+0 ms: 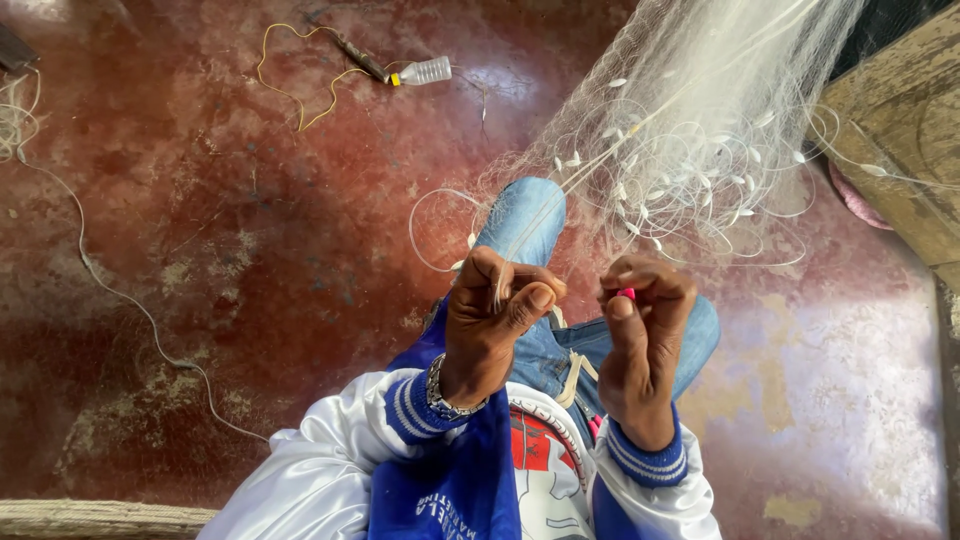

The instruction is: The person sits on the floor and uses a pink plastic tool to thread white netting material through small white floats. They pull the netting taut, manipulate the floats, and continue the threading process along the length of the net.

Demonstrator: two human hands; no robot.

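A fine white fishing net [690,110] with several small white floats spreads from the upper right down over my knees in blue jeans [525,220]. My left hand [495,315] is closed, pinching a thin strand of the net line between thumb and fingers. My right hand [645,325] is closed too, gripping a small pink tool [627,293] whose tip shows between the fingers. The two hands are close together, just above my lap. I wear a white and blue jacket and a metal wristwatch [445,400] on the left wrist.
The floor is worn red concrete. A small clear plastic bottle [420,72] lies at the top, with a yellow cord [300,80] and a dark stick beside it. A white line [100,280] trails down the left. A wooden surface [900,140] stands at the right.
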